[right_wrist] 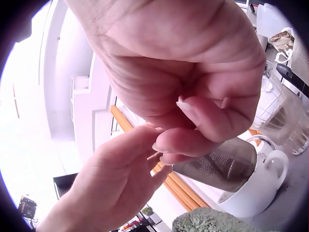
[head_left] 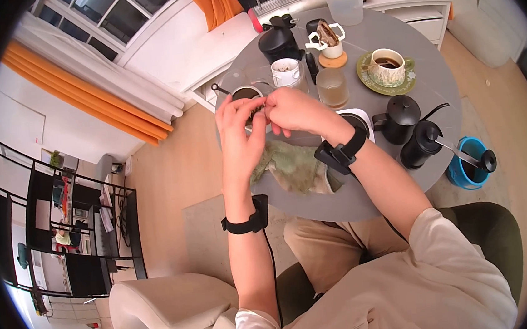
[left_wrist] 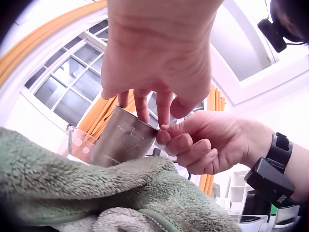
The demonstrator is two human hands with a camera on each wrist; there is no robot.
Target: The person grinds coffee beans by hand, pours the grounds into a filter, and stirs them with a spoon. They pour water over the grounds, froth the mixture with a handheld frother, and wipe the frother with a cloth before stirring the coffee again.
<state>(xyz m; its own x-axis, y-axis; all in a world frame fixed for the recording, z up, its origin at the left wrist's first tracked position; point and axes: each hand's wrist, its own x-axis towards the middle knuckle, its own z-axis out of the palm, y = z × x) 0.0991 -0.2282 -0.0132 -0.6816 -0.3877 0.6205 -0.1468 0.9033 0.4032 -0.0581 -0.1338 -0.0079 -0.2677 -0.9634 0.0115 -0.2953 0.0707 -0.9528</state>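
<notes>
A perforated metal filter (left_wrist: 123, 140) sits tilted in a white mug (right_wrist: 256, 198) near the table's left edge. Over its rim hangs my left hand (head_left: 242, 132), fingers pointing down and touching the edge, with one fingertip hidden behind the wall. My right hand (head_left: 299, 110) is curled beside it, thumb and forefinger pinching the filter's rim. The two hands' fingertips meet there in the right wrist view. Dark contents show inside the filter from above. Closest to me lies a crumpled green towel (head_left: 298, 168), just below both hands.
Behind the hands stand a white cup (head_left: 285, 68), a glass (head_left: 332, 89) and a black pitcher (head_left: 278, 43). Farther right are a coffee cup (head_left: 387, 73) on a green saucer (head_left: 410, 81), a black kettle (head_left: 401, 121) and a black grinder (head_left: 421, 144). A blue bucket (head_left: 459, 175) stands off the table's edge.
</notes>
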